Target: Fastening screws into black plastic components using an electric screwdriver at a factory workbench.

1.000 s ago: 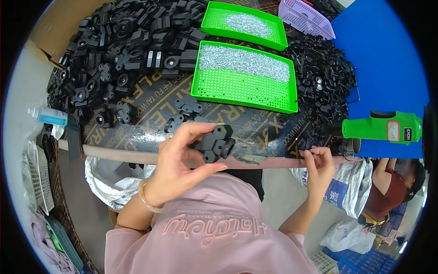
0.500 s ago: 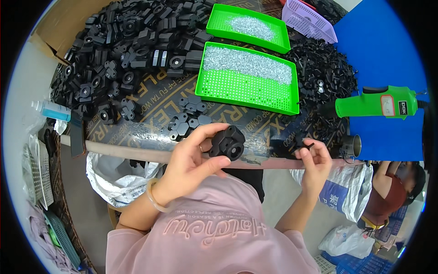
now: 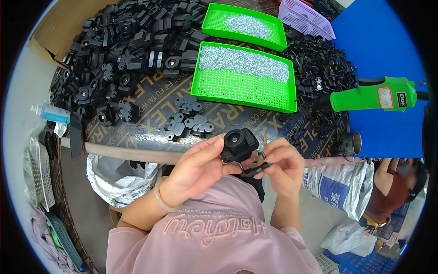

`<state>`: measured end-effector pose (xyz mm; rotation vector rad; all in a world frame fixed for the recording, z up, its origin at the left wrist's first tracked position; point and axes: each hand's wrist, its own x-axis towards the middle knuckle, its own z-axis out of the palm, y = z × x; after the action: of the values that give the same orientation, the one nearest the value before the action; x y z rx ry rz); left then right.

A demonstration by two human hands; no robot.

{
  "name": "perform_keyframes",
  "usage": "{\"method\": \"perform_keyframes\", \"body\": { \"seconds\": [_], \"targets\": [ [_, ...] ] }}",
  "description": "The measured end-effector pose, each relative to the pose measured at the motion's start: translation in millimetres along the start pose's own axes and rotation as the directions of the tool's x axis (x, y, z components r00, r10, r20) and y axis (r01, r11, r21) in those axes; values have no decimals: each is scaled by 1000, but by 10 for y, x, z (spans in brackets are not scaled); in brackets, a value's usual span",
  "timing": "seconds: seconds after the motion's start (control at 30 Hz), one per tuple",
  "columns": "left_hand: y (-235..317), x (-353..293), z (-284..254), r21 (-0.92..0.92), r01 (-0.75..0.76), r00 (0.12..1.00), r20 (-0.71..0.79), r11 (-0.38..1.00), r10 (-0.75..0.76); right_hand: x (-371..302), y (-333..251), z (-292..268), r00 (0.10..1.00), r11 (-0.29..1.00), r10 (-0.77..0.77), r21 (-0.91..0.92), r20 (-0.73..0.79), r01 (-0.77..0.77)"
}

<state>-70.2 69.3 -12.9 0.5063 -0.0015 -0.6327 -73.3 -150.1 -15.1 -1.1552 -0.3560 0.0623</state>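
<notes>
Black ring-faced block near the middle of the frame, held up off the worktop. Gripped by its side in the left hand, ring turned up. Small black two-pin piece pinched in the right hand, just below the block, pins pointing up at it. Touching yet or not: hard to tell.

Step in hand, by the look: fitting the little piece to the bottom of the block. Next move seems to call for lining up both pins with the block's underside, hidden here, then pushing gently and straight.

Half a second ago: hands well apart, little piece off to the right by the worktop's edge, ring at the block's lower right. Now: hands close together, ring at the upper left. No change in the green trays at the top, silver bits inside.
</notes>
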Motion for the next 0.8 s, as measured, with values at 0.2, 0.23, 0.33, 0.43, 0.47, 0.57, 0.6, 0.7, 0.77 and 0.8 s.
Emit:
{"method": "perform_keyframes", "body": {
  "seconds": [0.2, 0.23, 0.33, 0.43, 0.47, 0.57, 0.6, 0.7, 0.77, 0.8],
  "targets": [
    [-19, 4, 4, -7, -17, 999, -37, 1000, 17, -8, 169, -17, 1000, 972, -22, 234, 7, 20],
    [-17, 0, 8, -12, -20, 998, -68, 1000, 19, -7, 179, -25, 999, 966, -36, 254, -18, 39],
    [-23, -6, -30, -2, -50, 998, -44, 999, 50, -13, 132, 78, 991, 963, 14, 269, -135, 23],
    [-8, -7, -12, -35, -74, 996, -50, 997, 72, -17, 112, 96, 980, 995, 33, 102, -195, -14],
    [-6, -7, 2, -35, -74, 996, -49, 997, 72, -20, 115, 90, 987, 998, -3, -65, -159, -7],
    [-8, 2, 33, -37, -80, 993, -91, 996, 76, -17, 113, 65, 983, 921, -62, -389, -171, -10],
    [-4, 6, 33, -24, -94, 993, -76, 995, 92, -18, 131, 28, 985, 803, -145, -592, -89, 64],
    [1, 3, 28, -32, -97, 993, -71, 995, 95, 35, 71, 94, 965, 674, -246, -731, -88, 105],
    [-5, -5, 10, -51, -87, 993, -80, 995, 83, 21, 35, 169, 966, 666, -239, -740, -100, 89],
    [-13, -13, -9, -84, -86, 996, -46, 993, 82, 11, 29, 186, 966, 659, -233, -748, -112, 73]
  ]
}}
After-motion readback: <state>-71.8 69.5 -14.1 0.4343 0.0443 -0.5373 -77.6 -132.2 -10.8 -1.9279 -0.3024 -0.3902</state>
